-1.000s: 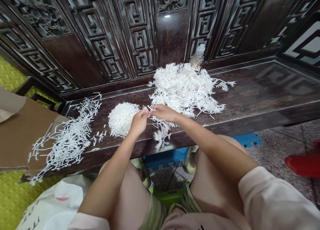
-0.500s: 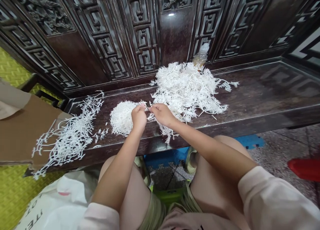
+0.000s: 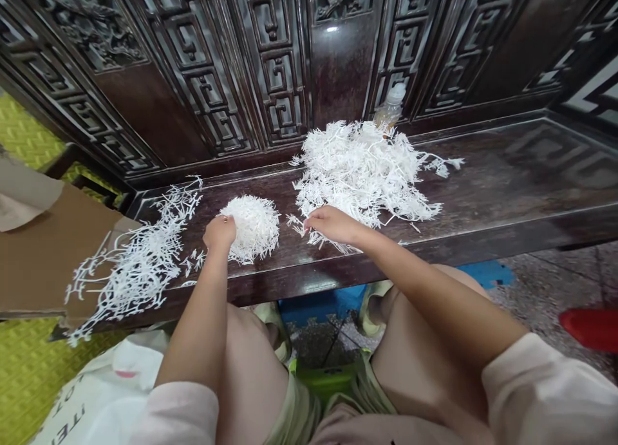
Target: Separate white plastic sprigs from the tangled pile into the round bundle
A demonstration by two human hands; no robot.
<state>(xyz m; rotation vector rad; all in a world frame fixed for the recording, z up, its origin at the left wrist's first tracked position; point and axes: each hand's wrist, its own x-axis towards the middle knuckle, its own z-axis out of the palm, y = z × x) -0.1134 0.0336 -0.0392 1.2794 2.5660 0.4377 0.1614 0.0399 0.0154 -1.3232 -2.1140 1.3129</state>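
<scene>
Two hands are in view. The left hand (image 3: 219, 232) lies against the left flank of a dome-shaped white mound of densely packed, spiky artificial sprigs (image 3: 255, 229). Its fingers (image 3: 226, 221) are curled over the mound, but whether they clamp anything cannot be told. The right hand (image 3: 331, 225) sits at the lower edge of a large loose heap of branching white sprigs (image 3: 362, 171). Its fingers (image 3: 311, 221) are close together and touch stray strands; a pinch cannot be confirmed.

A flatter spread of white sprigs (image 3: 135, 271) lies at the left end of the dark polished wooden worktop (image 3: 487, 174), partly over a brown cardboard sheet (image 3: 46, 252). A few loose pieces lie between it and the mound, making three white heaps in all. One clear plastic bottle with a white cap (image 3: 390, 107) stands behind the large heap, against a dark carved wooden panel (image 3: 270, 65).

Against the earlier frame, the hands have separated. The left has moved from the mound's right side to its left.
</scene>
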